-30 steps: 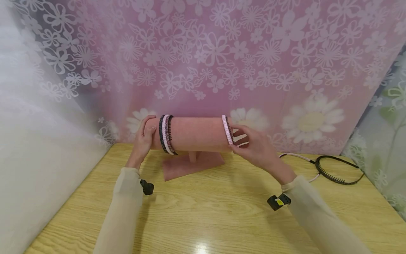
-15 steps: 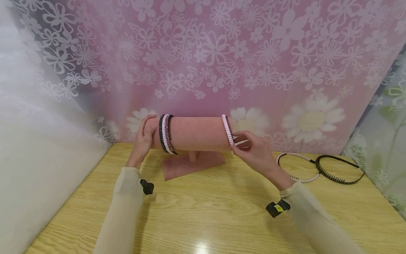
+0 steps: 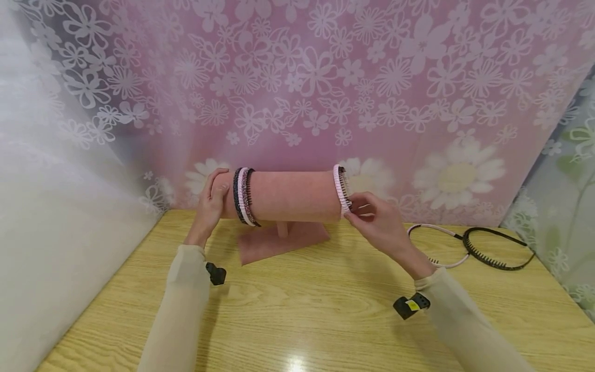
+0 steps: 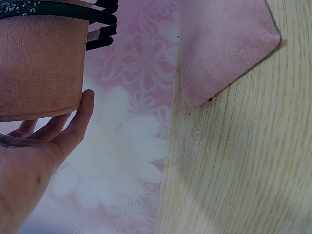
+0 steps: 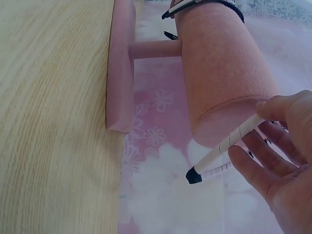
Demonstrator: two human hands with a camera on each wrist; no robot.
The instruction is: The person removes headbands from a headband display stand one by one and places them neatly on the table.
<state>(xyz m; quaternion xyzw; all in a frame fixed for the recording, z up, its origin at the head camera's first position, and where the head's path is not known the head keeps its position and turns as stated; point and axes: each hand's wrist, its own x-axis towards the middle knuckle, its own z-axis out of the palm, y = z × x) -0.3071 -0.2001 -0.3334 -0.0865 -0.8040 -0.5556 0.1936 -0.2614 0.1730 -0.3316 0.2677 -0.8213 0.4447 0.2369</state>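
A pink padded roll of a headband stand (image 3: 293,196) lies across the middle of the head view. My left hand (image 3: 210,204) grips its left end, the fingers behind and the thumb in front. At the other end my right hand (image 3: 378,225) pinches a pale pink headband (image 3: 340,188) with comb teeth along its inside. The right wrist view shows that headband (image 5: 222,148) just beyond the roll's end face, its dark tip pointing down. Near my left hand several headbands sit side by side on the roll: a dark one (image 3: 236,194), a pale pink one and a glittery one (image 3: 248,199).
The stand's flat pink base (image 3: 260,249) rests on a wood-grain table (image 3: 297,310). To the right lie a pale pink headband (image 3: 446,265) and a black toothed headband (image 3: 495,264), overlapping. A flowered pink curtain (image 3: 288,139) hangs behind the table.
My right hand has moved slightly right, drawing the pale pink headband from the roll's right part to its very end, where it now tilts. My left hand stays put.
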